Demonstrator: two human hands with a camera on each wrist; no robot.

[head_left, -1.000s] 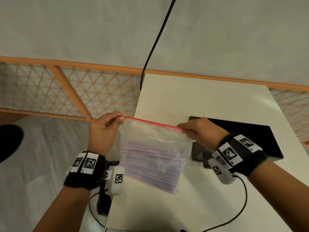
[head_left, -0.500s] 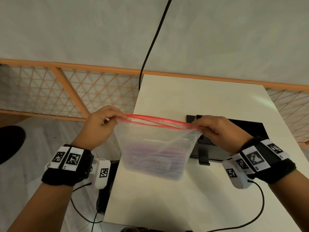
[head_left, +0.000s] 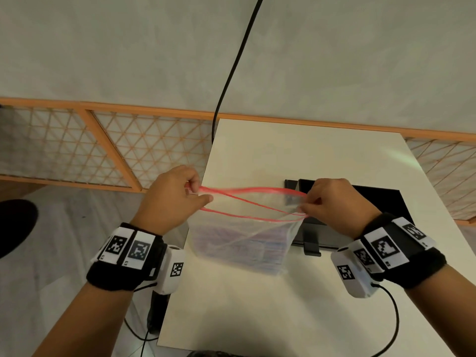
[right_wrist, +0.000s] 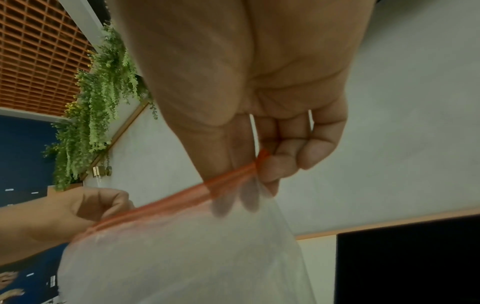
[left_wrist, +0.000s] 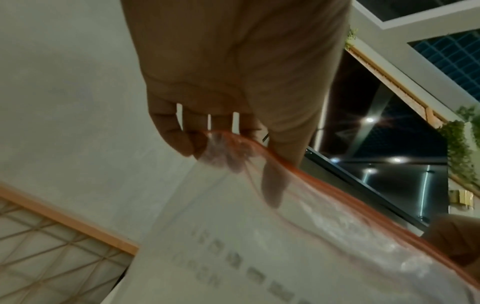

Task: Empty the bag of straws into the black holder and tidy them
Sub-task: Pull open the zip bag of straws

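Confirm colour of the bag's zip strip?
Red, on the clear bag's zip strip; clearest in the head view.

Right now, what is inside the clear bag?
Through the bag a blurred bundle of straws shows, lying low. Their number cannot be told. Left hand and right hand pinch its red rim apart.

One bag [head_left: 239, 235], two hands [head_left: 170, 199], one holder [head_left: 360, 202]

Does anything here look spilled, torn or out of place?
Nothing stands out. The left hand and right hand pinch the ends of the bag, its red zip parted. The straws are inside; the black holder lies behind.
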